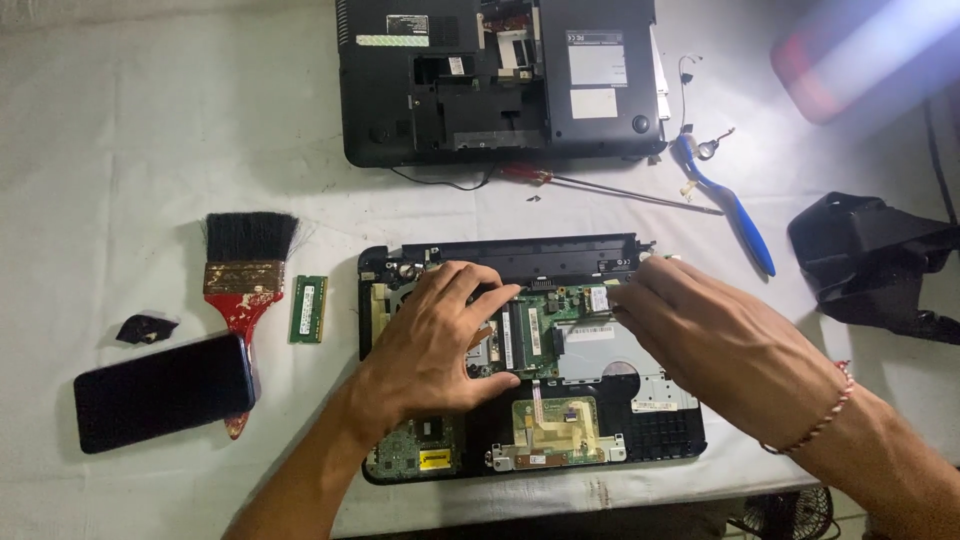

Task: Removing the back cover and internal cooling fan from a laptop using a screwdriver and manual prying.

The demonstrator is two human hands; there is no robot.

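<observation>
White cloth covers the table point(120, 120). Both hands rest on an opened laptop base point(530, 440) near the table's front edge. The left hand point(435, 345) lies flat with fingers spread on the green board point(530, 335). The right hand point(715, 345) presses its fingertips together at the board's upper right; I cannot tell what they pinch. At the left edge sit a small memory stick point(309, 309), a red brush point(245, 275) and a dark phone point(160, 392). Another laptop shell point(500, 80) lies at the back.
</observation>
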